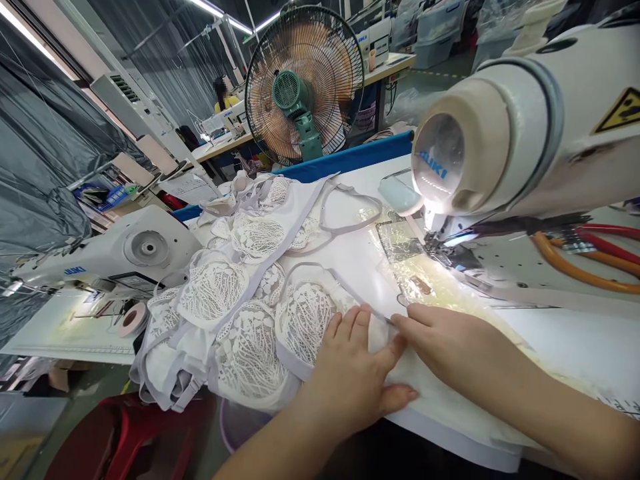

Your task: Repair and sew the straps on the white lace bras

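Observation:
My left hand lies across a white lace bra, its fingers spread over the cup's edge and its thumb stretched out above the table's front. Just to its right, my right hand pinches the grey-white edging of this bra between thumb and fingers. The fingertips of both hands are close together. More white lace bras are piled to the left, overlapping one another, with some hanging over the table edge. A loop of strap from the pile lies on the white table.
A lit sewing machine stands at right, its needle area behind my right hand. Orange-handled tools lie beside it. Another sewing machine is at left. A fan stands beyond the table, and a red chair below left.

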### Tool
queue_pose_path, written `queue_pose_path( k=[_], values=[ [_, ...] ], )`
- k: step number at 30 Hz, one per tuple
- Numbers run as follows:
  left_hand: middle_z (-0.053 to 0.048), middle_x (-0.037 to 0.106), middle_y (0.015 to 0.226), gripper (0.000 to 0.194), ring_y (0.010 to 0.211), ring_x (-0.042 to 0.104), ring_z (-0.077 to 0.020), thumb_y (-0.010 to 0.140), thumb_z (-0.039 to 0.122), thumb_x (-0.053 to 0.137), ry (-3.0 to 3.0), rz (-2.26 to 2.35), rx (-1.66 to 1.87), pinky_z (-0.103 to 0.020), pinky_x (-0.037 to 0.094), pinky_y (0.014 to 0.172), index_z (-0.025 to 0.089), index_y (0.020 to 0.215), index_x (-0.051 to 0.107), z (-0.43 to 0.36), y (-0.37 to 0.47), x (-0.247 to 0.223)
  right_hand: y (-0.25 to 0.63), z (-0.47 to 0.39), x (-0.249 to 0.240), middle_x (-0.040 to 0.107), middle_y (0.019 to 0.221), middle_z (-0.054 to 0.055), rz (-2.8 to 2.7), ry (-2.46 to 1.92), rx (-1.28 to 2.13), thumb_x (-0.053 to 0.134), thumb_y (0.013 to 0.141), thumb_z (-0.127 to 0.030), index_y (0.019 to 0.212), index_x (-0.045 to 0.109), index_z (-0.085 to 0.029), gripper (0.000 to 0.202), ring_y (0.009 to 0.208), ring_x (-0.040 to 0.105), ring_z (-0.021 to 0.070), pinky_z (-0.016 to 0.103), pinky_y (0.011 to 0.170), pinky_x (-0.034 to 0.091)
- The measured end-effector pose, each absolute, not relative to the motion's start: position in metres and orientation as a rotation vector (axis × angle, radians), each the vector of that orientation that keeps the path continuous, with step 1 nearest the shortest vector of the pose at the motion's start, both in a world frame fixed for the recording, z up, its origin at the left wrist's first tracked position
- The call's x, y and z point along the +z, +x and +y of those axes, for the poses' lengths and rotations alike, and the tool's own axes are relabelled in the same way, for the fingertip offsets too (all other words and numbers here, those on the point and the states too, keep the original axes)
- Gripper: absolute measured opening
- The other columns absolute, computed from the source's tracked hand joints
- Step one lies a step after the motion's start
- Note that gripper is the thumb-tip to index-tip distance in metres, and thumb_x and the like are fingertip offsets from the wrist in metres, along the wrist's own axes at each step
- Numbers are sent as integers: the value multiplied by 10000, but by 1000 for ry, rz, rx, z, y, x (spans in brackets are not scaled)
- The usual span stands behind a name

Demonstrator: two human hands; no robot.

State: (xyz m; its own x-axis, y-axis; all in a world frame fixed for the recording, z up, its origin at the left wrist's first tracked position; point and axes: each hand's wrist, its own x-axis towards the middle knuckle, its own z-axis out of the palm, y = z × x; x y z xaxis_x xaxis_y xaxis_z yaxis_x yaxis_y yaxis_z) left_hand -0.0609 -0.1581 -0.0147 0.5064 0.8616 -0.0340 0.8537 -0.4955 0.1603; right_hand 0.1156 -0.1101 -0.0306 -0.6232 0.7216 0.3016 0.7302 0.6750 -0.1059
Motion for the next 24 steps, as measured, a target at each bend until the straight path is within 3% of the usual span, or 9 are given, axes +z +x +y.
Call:
queue_pose_path(
  k=[6,14,24],
  values=[
    [-138,194,1459,645,1338,177,-343,789,606,458,2589,1482,44,-543,217,1045,316,1349,323,-157,-61,-15,118,-112,-21,438,612,-3,-2570,-1206,-15,416,703,-52,721,552,-177,185,509,390,122,239,467,156],
    [-139,179,1464,654,1330,192,-350,820,602,400,2582,1479,27,-547,233,1036,342,1392,218,-157,-61,-11,109,-107,-26,430,621,-11,-2564,-1223,35,443,742,-95,707,537,-175,128,539,399,117,233,473,177],
    [-124,173,1466,627,1324,197,-363,813,610,401,2559,1476,16,-568,228,1027,351,1371,277,-156,-60,-10,137,-123,-28,488,621,3,-2500,-1212,47,414,723,-50,745,577,-184,212,521,437,142,254,482,206]
  ],
)
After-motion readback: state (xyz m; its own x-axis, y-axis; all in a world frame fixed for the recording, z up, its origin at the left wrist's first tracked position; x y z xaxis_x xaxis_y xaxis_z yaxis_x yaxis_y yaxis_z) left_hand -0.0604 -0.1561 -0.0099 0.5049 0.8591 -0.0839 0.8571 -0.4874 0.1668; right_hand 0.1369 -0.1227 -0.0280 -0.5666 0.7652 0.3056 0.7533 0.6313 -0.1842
